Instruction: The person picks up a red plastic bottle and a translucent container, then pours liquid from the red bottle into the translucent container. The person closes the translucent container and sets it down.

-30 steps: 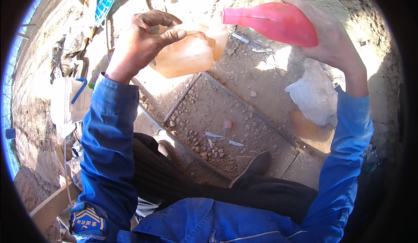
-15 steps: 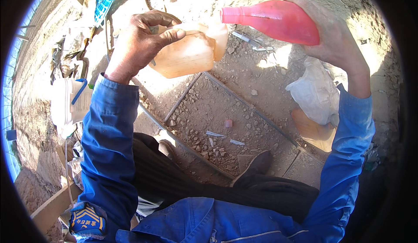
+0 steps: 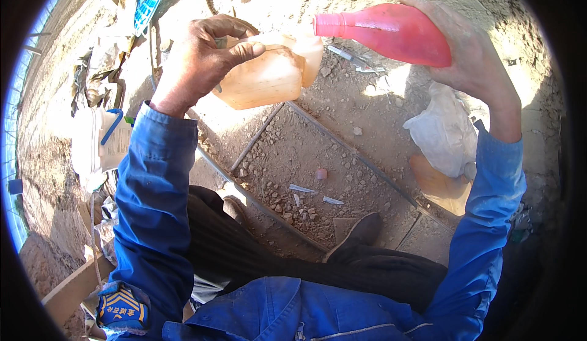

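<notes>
My left hand (image 3: 211, 60) is closed on a pale, dusty, translucent plastic container (image 3: 263, 81), thumb on top near its left end. A pink plastic bottle (image 3: 391, 32) lies on its side in the air, its base gripped by my right hand (image 3: 471, 47). Its open neck points left, close above the container's right end. The grip of my right fingers behind the bottle is partly hidden. Whether any liquid is leaving the neck, I cannot tell. On the dirt below sits a small pink cap (image 3: 321, 173).
A white bucket (image 3: 101, 142) with a blue handle stands at left. Right of my legs lie a crumpled white plastic bag (image 3: 443, 130) and an orange-tan piece (image 3: 440, 185). Metal strips (image 3: 342, 142) cross the stony ground, and a syringe-like tube (image 3: 345, 55) lies beyond the container.
Both hands, with the container and the bottle, have shifted very slightly to the right. The bottle also sits a touch lower. Both grips look the same.
</notes>
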{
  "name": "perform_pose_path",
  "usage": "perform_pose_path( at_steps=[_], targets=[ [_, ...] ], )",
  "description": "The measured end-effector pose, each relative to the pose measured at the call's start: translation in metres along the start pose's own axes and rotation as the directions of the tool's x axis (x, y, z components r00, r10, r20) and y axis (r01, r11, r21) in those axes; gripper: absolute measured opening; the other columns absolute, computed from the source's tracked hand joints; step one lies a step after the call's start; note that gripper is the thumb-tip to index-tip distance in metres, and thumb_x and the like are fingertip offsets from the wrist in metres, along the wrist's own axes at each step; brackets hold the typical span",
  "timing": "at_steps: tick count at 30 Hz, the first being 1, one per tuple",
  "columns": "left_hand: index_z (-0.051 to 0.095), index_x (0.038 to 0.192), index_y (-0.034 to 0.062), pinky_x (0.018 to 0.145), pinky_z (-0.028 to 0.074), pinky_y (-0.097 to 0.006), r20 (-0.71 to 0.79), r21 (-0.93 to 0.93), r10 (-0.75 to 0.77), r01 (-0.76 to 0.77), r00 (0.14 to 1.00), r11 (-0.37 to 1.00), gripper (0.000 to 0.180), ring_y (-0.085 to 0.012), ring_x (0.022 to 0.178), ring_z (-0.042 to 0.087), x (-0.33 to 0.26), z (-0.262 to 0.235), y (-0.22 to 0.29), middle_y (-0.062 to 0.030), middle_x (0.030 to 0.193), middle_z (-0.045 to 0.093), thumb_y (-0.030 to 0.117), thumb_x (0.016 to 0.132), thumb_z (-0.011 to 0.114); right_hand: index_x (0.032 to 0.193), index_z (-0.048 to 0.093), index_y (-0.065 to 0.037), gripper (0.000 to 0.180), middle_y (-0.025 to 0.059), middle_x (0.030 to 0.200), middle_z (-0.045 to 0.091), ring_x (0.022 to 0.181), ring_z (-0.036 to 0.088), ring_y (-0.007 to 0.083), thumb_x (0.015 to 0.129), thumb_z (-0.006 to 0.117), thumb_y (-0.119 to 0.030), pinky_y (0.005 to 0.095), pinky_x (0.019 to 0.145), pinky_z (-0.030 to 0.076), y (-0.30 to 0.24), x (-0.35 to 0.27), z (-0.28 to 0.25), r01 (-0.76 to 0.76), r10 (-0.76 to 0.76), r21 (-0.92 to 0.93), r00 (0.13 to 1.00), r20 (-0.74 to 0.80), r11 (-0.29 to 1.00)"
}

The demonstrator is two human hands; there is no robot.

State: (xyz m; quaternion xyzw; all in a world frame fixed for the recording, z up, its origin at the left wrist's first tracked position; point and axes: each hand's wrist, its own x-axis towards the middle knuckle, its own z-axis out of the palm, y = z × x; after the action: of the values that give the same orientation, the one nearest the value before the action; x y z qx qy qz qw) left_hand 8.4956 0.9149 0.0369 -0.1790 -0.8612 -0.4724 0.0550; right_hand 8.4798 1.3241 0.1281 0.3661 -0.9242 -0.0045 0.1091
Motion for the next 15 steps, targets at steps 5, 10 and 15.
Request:
perform_pose_path(
  at_steps=[5,10,15],
  targets=[
    [0.081,0.099,-0.0011,0.079,0.057,-0.036,-0.018,0.011,0.052,-0.052,0.998,0.999,0.039,-0.0183,0.085,0.072,0.000,0.001,-0.006,-0.0102,0.087,0.079,0.033,0.084,0.094,0.152,0.056,-0.017,0.085,0.0137,0.138,0.068,0.122,0.067,0.0390,0.072,0.082,-0.006,0.0454,0.104,0.058,-0.003,0.001,-0.002,0.000,0.000,0.003,1.000,0.004,1.000],
    [0.081,0.098,-0.0008,0.078,0.056,-0.036,-0.010,0.006,0.038,-0.038,0.999,0.999,0.038,-0.0179,0.083,0.071,0.000,0.000,-0.004,-0.0101,0.087,0.079,0.032,0.084,0.094,0.152,0.056,-0.018,0.084,0.0132,0.136,0.069,0.121,0.068,0.0388,0.073,0.082,-0.007,0.0453,0.103,0.058,-0.009,0.005,-0.010,-0.007,0.007,0.018,0.999,0.040,1.000],
    [0.081,0.098,-0.0007,0.078,0.056,-0.035,-0.004,-0.006,0.058,-0.058,0.998,0.998,0.036,-0.0176,0.083,0.071,0.000,0.001,0.001,-0.0100,0.087,0.079,0.030,0.086,0.093,0.152,0.055,-0.016,0.084,0.0131,0.135,0.069,0.121,0.068,0.0378,0.074,0.084,-0.009,0.0457,0.103,0.058,-0.011,0.007,-0.012,0.047,-0.047,-0.019,0.999,0.012,0.999]
  ],
)
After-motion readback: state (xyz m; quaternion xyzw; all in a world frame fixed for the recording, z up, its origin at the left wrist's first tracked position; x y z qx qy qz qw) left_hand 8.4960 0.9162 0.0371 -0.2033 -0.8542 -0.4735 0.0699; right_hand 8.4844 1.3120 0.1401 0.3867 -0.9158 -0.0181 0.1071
